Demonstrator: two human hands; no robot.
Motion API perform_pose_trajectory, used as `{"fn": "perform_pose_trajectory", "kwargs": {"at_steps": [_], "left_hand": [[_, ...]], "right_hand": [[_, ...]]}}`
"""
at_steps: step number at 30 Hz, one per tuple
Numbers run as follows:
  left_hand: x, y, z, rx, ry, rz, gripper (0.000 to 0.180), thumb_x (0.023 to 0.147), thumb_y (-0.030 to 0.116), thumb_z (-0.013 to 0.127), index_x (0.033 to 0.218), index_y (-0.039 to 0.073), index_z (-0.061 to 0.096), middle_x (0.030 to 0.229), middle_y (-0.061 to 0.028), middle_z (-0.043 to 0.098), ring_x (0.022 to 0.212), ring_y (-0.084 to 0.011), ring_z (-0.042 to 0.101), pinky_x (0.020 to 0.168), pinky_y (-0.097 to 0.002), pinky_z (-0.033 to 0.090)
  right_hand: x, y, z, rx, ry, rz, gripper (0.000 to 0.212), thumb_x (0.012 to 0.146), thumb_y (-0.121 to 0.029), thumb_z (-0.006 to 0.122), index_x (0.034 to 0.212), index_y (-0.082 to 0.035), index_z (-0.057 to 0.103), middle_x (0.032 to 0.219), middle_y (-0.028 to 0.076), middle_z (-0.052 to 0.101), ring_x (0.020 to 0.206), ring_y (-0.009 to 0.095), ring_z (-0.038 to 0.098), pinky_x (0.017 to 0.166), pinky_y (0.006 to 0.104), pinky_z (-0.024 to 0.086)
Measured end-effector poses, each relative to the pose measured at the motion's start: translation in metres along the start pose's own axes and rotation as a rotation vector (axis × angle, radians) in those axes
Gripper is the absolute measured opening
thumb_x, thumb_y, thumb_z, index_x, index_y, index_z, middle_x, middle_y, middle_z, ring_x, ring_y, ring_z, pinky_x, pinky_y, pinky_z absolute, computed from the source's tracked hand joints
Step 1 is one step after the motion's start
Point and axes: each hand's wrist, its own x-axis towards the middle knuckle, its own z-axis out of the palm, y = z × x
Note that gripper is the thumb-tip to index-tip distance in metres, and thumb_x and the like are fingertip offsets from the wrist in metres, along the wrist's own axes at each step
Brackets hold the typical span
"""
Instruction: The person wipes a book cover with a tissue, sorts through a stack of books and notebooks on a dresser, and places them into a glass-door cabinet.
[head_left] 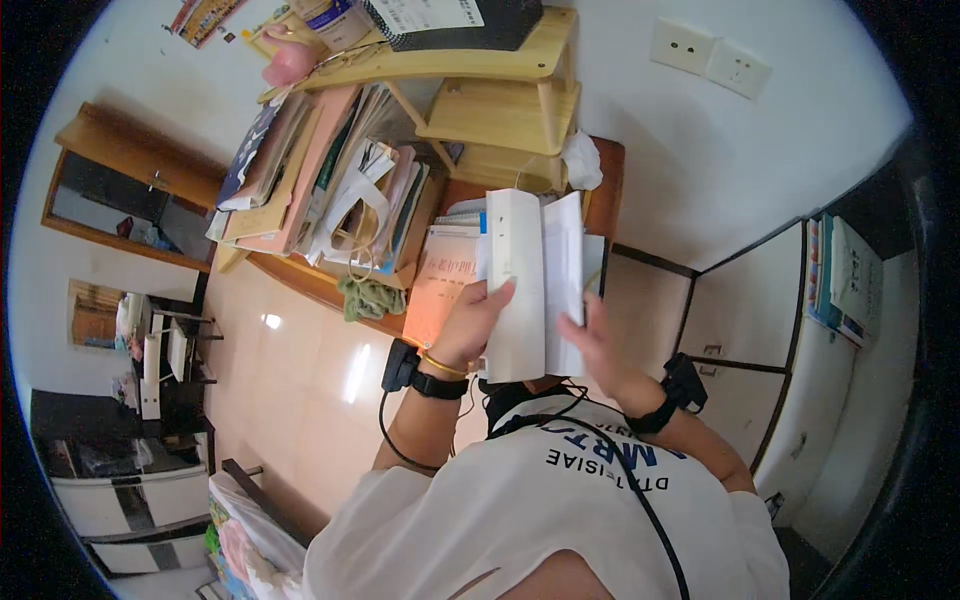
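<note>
In front of my chest stands a long white binder-like object (515,270), tilted slightly, its smooth narrow face toward me. My left hand (472,322) is closed around its left side, thumb lying on the front. A white sheet or flap (564,270) stands just to its right. My right hand (592,345) is at the lower right edge of that sheet, fingers apart and a little blurred; firm contact cannot be made out. Left of the white object, an orange-covered booklet (440,280) lies on the desk, partly behind my left hand.
A row of folders and papers (310,190) fills the desk's left part, beside a green cloth (370,298). A wooden shelf (490,110) rises at the back, with a crumpled white bag (581,160) near its foot. White cabinets (745,290) stand to the right. Black cables hang across my shirt.
</note>
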Motion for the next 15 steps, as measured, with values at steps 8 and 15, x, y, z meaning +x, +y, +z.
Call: {"fn": "perform_pose_trajectory", "kwargs": {"at_steps": [8,15], "left_hand": [[-0.004,-0.001,-0.052,-0.538,-0.158,0.051,0.048,0.099,0.034,0.047,0.131,-0.001,0.048,0.121,-0.0141,0.061,0.107,-0.0247,0.061,0.093,-0.0371,0.05],[-0.012,-0.007,-0.066,-0.672,-0.122,0.119,0.051,0.097,0.033,0.051,0.136,0.0,0.044,0.126,-0.0158,0.059,0.109,-0.027,0.061,0.095,-0.0388,0.049]], "right_hand": [[0.011,0.015,-0.022,0.428,0.119,0.227,0.04,0.1,-0.032,0.042,0.126,-0.003,0.051,0.117,0.007,0.06,0.106,0.016,0.057,0.095,0.0308,0.043],[0.018,0.023,-0.023,0.59,0.169,0.314,0.05,0.1,-0.041,0.041,0.128,-0.002,0.052,0.125,0.01,0.06,0.111,0.022,0.058,0.097,0.037,0.044]]}}
